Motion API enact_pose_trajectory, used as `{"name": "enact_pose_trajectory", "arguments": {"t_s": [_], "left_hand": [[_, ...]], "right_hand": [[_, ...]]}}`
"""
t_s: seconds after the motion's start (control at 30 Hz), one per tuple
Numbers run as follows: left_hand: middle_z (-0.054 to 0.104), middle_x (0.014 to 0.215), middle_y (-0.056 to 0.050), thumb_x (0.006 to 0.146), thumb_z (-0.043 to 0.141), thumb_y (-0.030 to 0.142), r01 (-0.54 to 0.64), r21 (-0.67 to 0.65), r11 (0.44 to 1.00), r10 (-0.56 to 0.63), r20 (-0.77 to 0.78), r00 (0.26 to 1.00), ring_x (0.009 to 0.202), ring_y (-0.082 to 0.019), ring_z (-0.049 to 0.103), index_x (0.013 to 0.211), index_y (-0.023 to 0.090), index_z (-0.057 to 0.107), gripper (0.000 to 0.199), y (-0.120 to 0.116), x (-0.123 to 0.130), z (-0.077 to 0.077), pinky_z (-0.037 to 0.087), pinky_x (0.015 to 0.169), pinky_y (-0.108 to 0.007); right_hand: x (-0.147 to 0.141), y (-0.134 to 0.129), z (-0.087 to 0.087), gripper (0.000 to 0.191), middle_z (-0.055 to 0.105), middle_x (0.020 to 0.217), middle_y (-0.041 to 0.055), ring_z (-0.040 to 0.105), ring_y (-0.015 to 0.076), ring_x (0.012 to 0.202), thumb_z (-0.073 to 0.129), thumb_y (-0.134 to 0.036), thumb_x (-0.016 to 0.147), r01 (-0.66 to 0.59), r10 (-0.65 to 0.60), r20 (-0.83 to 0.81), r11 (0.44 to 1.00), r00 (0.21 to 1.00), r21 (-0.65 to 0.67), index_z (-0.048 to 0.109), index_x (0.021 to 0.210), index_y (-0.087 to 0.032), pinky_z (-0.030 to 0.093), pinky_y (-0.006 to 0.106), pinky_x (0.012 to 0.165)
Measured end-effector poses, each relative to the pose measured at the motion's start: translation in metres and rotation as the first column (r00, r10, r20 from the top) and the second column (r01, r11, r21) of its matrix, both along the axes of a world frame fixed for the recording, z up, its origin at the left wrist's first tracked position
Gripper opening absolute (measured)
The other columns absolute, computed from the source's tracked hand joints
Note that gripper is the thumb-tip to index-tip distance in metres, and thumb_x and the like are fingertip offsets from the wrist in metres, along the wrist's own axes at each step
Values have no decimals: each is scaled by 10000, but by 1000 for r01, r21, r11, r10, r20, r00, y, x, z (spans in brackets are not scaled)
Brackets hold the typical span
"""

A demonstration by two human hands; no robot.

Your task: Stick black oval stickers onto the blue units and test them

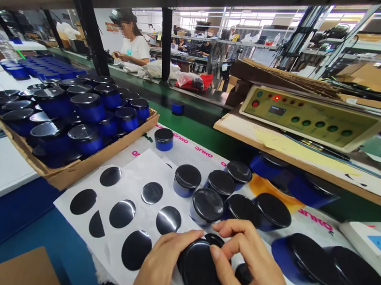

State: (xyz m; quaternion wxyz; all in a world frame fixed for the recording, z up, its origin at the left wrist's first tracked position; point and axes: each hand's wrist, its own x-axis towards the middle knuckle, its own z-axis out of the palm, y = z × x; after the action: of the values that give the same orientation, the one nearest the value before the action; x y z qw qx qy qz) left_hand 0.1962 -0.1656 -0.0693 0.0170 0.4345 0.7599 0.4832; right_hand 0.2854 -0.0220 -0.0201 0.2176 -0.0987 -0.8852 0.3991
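My left hand (163,275) is closed around the side of a round part with a glossy black top (202,273), held above the white sheet (143,159). The fingers of my right hand (250,261) are bent at the same part's upper right rim, with the thumb tip on its edge. A dark curved edge shows just behind that rim; I cannot tell whether it belongs to the held part. Several blue cylinders with black tops (208,205) stand just beyond my hands. Black round discs (136,250) lie on the sheet to the left.
A cardboard tray (59,178) at the left is piled with similar blue cylinders. A control box (312,120) with a red light sits on a wooden board (320,160). At the right is a white power strip (379,244). Across the bench a person (133,46) sits working.
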Motion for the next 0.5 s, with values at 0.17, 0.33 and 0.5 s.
{"name": "enact_pose_trajectory", "arguments": {"t_s": [0.17,0.33,0.5], "left_hand": [[634,1147,-16,480,848,202,13,34,999,-12,-35,999,992,-234,631,1265,305,387,916,1,0,0,542,885,-365],[635,1140,6,440,826,127,-13,25,1000,13,-8,1000,989,-225,631,1246,313,414,925,0,0,1,547,878,-342],[600,1216,-9,501,825,156,50,-17,999,-49,19,999,1080,-237,602,1287,338,361,931,-1,0,-7,524,933,-359]], "right_hand": [[2,1,4,118,507,992,74,599,169,874,409,-196,936,-74,70,25,980,997,186,449,832,-233,525,253,637],[3,8,18,176,488,745,2,539,126,540,418,-303,939,-46,-29,175,911,984,410,414,780,-229,491,264,466],[9,8,26,328,635,1080,139,658,255,909,575,-387,856,-141,87,121,807,989,573,526,1104,-178,579,341,670]]}}
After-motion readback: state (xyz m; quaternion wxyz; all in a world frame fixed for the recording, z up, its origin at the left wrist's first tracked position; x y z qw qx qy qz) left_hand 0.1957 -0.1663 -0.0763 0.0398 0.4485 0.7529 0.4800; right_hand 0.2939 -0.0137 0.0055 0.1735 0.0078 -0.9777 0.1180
